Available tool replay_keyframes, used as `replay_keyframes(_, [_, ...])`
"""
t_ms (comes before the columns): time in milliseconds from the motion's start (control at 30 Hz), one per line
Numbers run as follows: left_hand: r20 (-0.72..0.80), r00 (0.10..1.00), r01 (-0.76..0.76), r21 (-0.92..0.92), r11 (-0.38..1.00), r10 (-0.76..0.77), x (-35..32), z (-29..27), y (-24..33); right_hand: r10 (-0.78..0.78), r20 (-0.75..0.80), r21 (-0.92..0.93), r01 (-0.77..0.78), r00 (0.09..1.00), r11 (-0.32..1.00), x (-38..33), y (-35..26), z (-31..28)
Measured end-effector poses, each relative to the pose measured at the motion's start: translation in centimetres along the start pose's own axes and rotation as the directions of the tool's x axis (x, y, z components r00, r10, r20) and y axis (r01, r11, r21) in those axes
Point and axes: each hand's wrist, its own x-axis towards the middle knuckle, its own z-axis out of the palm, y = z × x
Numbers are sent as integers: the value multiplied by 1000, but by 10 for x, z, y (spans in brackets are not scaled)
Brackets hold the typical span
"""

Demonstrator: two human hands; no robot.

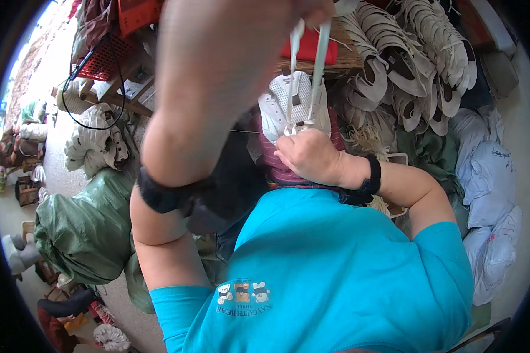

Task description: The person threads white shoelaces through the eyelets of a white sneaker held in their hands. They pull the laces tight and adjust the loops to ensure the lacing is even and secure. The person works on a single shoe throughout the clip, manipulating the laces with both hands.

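A white shoe upper (275,101) with a mesh tongue rests on a striped maroon cloth (272,163) in front of me. Pale flat shoelaces (321,56) run up from its eyelets, stretched toward the top of the view. My left hand (241,53), raised high and smeared by motion, has its fingers closed round these laces at the upper edge, where it is partly cut off. Over the near end of the upper, my right hand (312,156) is closed with bent fingers, gripping it. Its fingertips are partly hidden.
Stacked beige shoe uppers (388,53) fill the far right, next to a wooden bench top (344,50) bearing a red item. Far left are a red basket (97,62) and white bundles (97,138). A green sack (85,226) lies left, white sacks (489,182) right.
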Motion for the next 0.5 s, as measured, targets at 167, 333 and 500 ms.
replay_keyframes(167, [-20,988,-156,-25,987,156,2,-17,10,-171,-51,172,177,984,969,-3,2,-14])
replay_keyframes(333, [-5,983,-184,-22,983,184,5,-18,0,263,-89,489,-188,961,852,-1,14,-32])
replay_keyframes(500, [-179,981,-87,-38,995,79,-2,-9,-1,181,-249,394,-72,951,916,16,24,-38])
